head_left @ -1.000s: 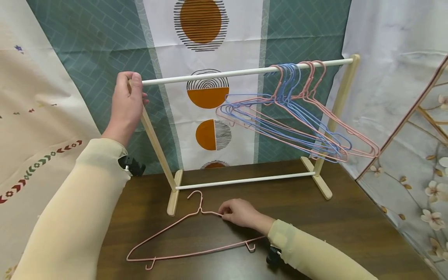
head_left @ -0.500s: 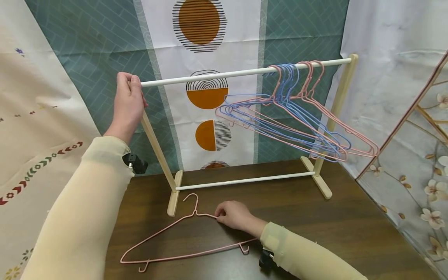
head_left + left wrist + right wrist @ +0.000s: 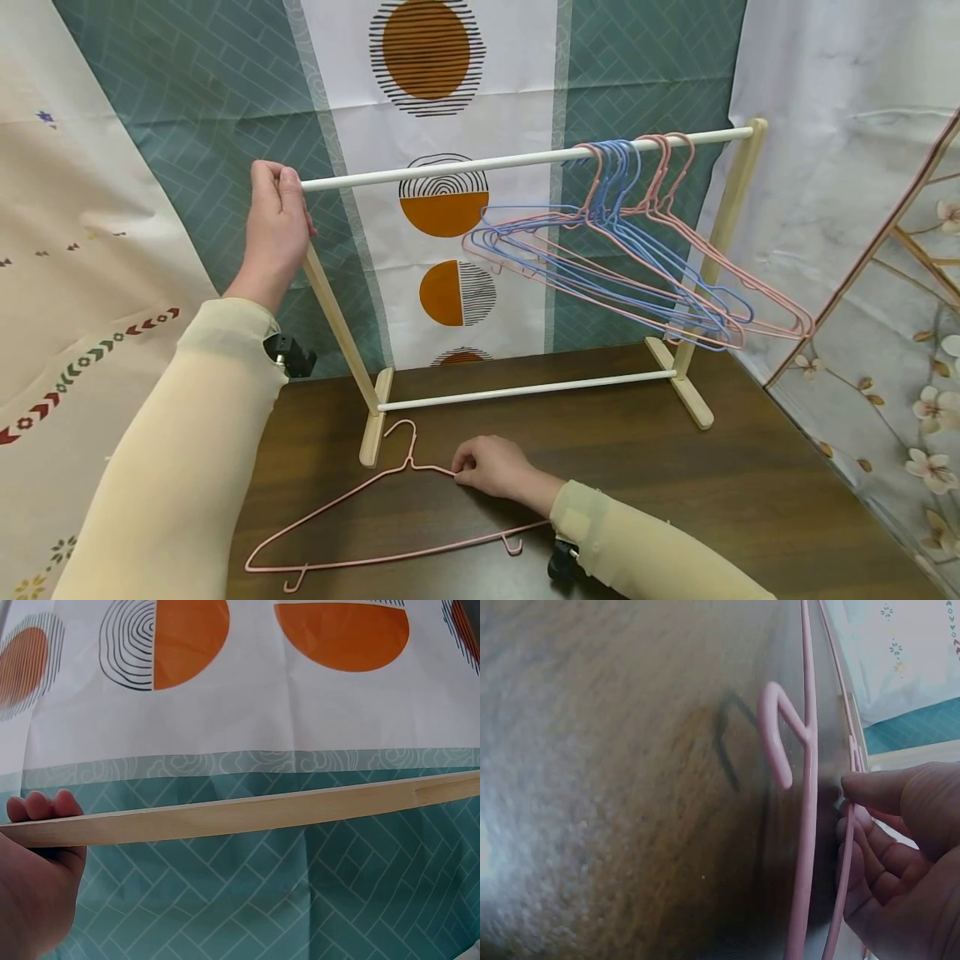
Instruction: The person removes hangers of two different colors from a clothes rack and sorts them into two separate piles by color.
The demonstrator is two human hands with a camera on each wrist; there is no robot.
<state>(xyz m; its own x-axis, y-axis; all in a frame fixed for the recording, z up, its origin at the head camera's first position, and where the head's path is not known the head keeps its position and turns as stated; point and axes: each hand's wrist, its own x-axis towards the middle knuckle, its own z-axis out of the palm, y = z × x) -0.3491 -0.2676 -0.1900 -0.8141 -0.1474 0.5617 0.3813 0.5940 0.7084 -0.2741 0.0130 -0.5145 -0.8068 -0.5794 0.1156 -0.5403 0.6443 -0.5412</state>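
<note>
My left hand (image 3: 276, 221) grips the top of the left wooden post (image 3: 333, 321) of a small clothes rack. In the left wrist view, fingers curl over that post's edge (image 3: 225, 817). Low over the brown table, my right hand (image 3: 495, 465) pinches one shoulder of a pink hanger (image 3: 322, 510) between thumb and fingers. The hanger's hook points toward the rack's left foot, and its bottom bar with two small hooks faces me. Its right end is hidden behind my right hand and sleeve. The right wrist view shows thumb and fingers on the pink wire (image 3: 849, 840).
Several blue hangers (image 3: 617, 179) and pink hangers (image 3: 678, 175) hang from the white top rail (image 3: 450, 172), toward its right end. A lower white rail (image 3: 525, 390) joins the rack's feet on the table (image 3: 600, 450). Patterned cloths hang behind and at both sides.
My right hand and the pink hanger have slid a little left and toward me. My left hand stays on the post, and the hanging hangers keep their places.
</note>
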